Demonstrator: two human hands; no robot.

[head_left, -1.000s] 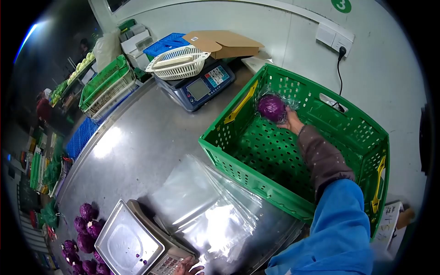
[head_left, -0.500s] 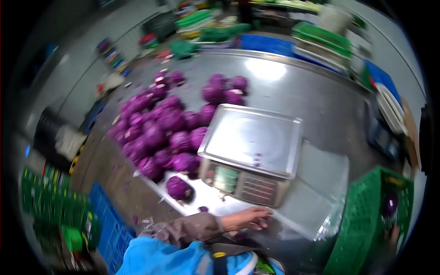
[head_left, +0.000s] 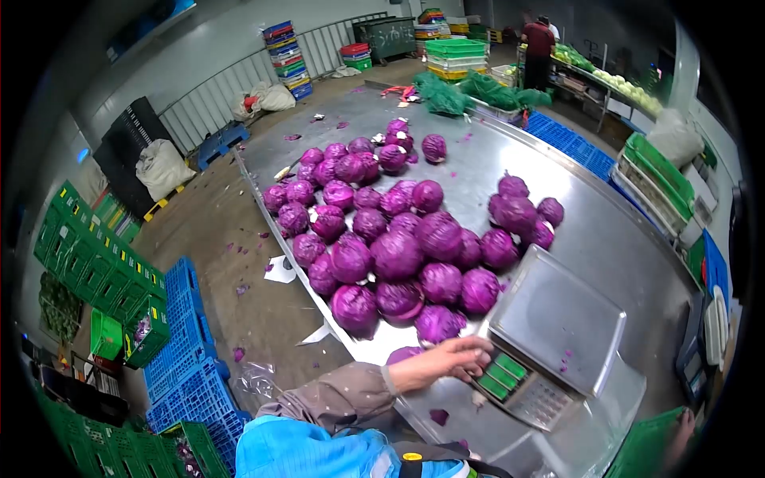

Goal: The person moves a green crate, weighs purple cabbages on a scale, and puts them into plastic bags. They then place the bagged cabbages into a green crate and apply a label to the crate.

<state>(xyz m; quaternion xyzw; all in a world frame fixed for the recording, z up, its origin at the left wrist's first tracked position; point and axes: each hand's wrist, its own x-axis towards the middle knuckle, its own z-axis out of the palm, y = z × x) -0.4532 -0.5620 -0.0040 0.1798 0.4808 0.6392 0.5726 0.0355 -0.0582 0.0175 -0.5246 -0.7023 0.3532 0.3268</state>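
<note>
My left hand [head_left: 448,362] reaches out with its fingers stretched, its fingertips at the left edge of the scale [head_left: 558,323] beside the lit green display. Under and behind that hand, a purple cabbage [head_left: 403,354] is partly covered. Another cabbage [head_left: 439,325] sits just above the knuckles, at the front of a large heap of purple cabbages [head_left: 397,255] on the metal table [head_left: 343,121]. The scale's plate carries only a few purple scraps. At the lower right edge, my right hand [head_left: 683,430] is blurred beside a green crate [head_left: 641,448]; its fingers are indistinct.
Clear plastic bags [head_left: 617,410] lie by the scale. Blue pallets [head_left: 182,334] and stacked green crates [head_left: 96,251] stand on the floor to the left. Green netting [head_left: 441,94] lies at the table's far end. A person [head_left: 538,52] stands by a vegetable table in the background.
The view has swung left, bringing more of the floor and heap into sight. My left hand has gone from the scale's front corner to its display side. The right-hand crate has mostly left view.
</note>
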